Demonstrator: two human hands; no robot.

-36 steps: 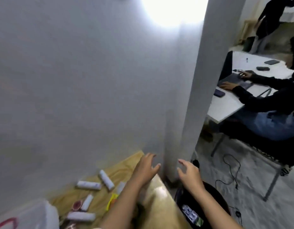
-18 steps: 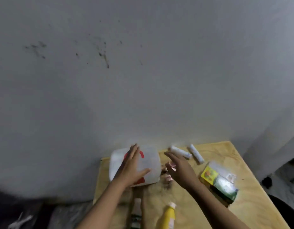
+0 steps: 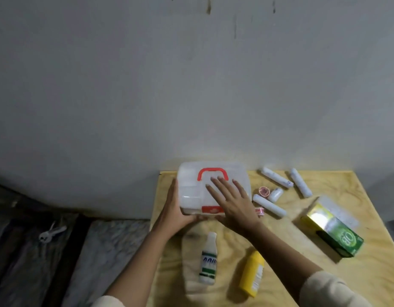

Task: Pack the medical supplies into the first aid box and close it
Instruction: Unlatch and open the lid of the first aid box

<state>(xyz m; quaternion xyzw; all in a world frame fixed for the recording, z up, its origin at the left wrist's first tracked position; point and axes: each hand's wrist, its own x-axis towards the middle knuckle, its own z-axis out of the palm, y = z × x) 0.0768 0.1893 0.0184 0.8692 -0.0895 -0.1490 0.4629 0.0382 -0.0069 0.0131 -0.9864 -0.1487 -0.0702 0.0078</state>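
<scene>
A translucent white first aid box (image 3: 191, 180) with a red handle lies closed at the back left of the wooden table (image 3: 338, 280). My left hand (image 3: 176, 209) grips its left front corner. My right hand (image 3: 233, 202) rests flat on the lid, fingers spread. White gauze rolls (image 3: 277, 177) lie to the right of the box, near a small round tin (image 3: 264, 191). A white bottle (image 3: 209, 258) and a yellow bottle (image 3: 252, 273) lie in front. A green and yellow carton (image 3: 333, 229) sits at the right.
A grey wall stands directly behind the table. Left of the table is a dark patterned surface with a bunch of keys (image 3: 50, 232) on it. The table's left edge runs just under my left forearm.
The view has swung from the room on the right back to the table. Both hands moved onto the box; the left now grips its corner and the right lies on the lid.
</scene>
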